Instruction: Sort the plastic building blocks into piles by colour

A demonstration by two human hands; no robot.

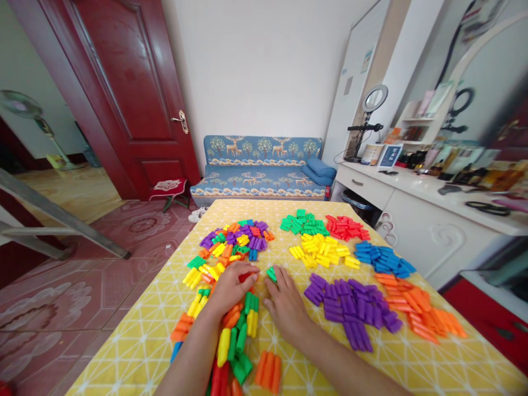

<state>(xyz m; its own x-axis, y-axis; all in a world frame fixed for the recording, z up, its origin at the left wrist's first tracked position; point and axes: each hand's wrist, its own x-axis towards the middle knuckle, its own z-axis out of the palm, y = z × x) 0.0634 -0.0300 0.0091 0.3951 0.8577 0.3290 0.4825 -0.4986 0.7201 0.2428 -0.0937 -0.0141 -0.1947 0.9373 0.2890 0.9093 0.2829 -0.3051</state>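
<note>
Plastic blocks (319, 250) of many colors lie all over my desk (136, 355), which has a yellow cloth with white lines. On the left side is a big mixed heap (258, 243), with purple, orange, yellow, green, red and blue bits all jumbled up. It runs from the far part of the desk down past my left fingers (242, 267), which are bent over it. A red block (246, 276) shows right by their tips, and I cannot tell if they are clamped on it or only near it. My right fingers (285, 283) reach out flat and low, with the thumb apart from the rest. Their tips touch a little green block (271, 273), but they are not squeezed around it.

On the right side, the blocks sit in piles of one color. Far back are the green pile (303, 223) and the red pile (347, 227), side by side. Nearer is the yellow pile, then the blue pile (383, 259) to its right. The purple pile (350, 305) is next to the orange pile (421, 308). Some orange blocks (268, 371) lie together near me. Past the desk is a blue sofa (264, 179) with deer on it.
</note>
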